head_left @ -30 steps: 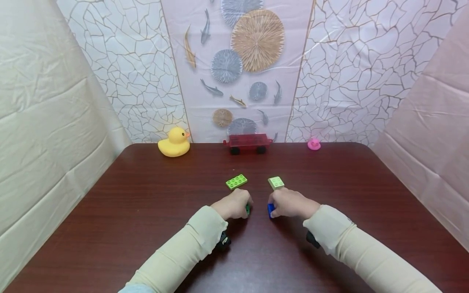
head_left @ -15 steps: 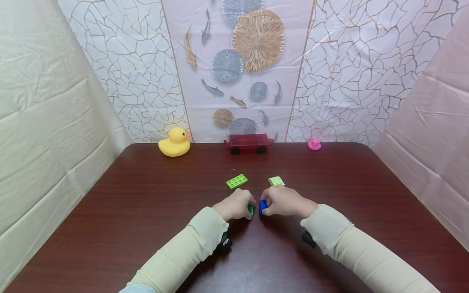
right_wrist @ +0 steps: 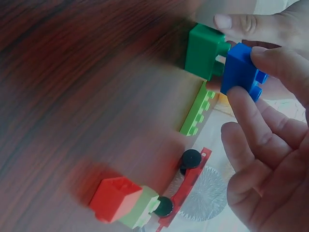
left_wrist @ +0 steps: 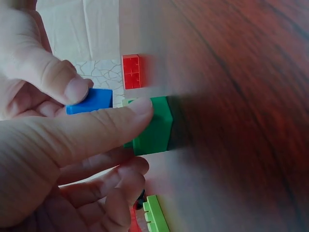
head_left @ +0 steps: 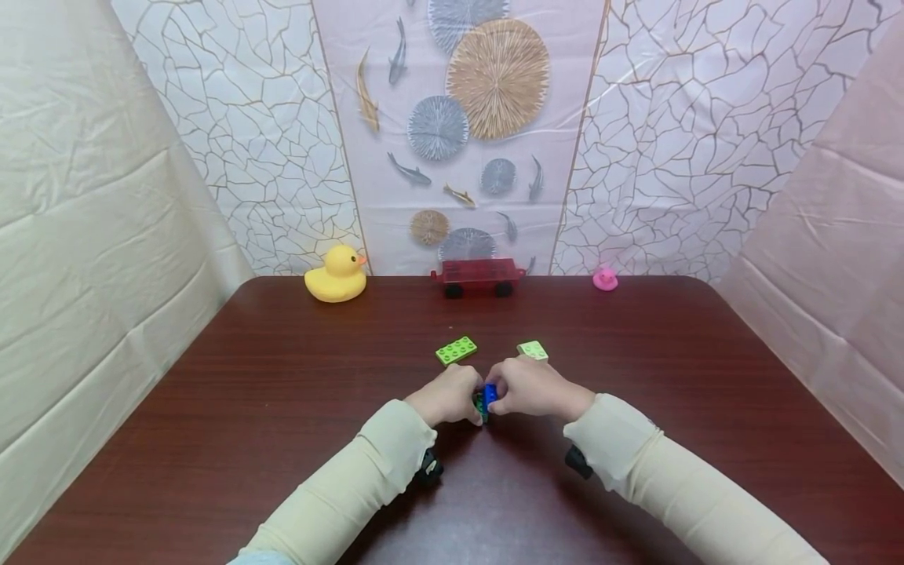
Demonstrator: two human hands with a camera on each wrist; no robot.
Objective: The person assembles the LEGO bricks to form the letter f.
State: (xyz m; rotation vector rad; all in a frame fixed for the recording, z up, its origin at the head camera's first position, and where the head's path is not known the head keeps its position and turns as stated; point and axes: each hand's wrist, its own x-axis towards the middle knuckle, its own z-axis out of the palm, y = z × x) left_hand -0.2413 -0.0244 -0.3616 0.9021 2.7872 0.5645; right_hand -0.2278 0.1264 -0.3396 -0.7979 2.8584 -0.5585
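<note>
My left hand (head_left: 449,394) pinches a green toy brick (right_wrist: 204,52) between thumb and fingers, close over the table. In the right wrist view its studs point toward a blue toy brick (right_wrist: 240,71), which my right hand (head_left: 534,388) pinches by its sides. The blue brick stands right at the green studs, and a narrow gap with studs shows between the two. In the head view the hands nearly meet, partly hiding both bricks. Beyond them lie a lime green flat brick (head_left: 456,350) and a pale green brick (head_left: 533,350). A red brick (right_wrist: 113,198) appears in both wrist views.
At the back of the dark wooden table (head_left: 282,439) stand a yellow duck (head_left: 337,275), a red wheeled toy wagon (head_left: 477,272) and a small pink duck (head_left: 605,278). A patterned cloth (head_left: 480,173) hangs behind the table.
My right hand has moved left with the blue brick until it meets the green brick. My left hand has shifted only slightly, still holding the green brick.
</note>
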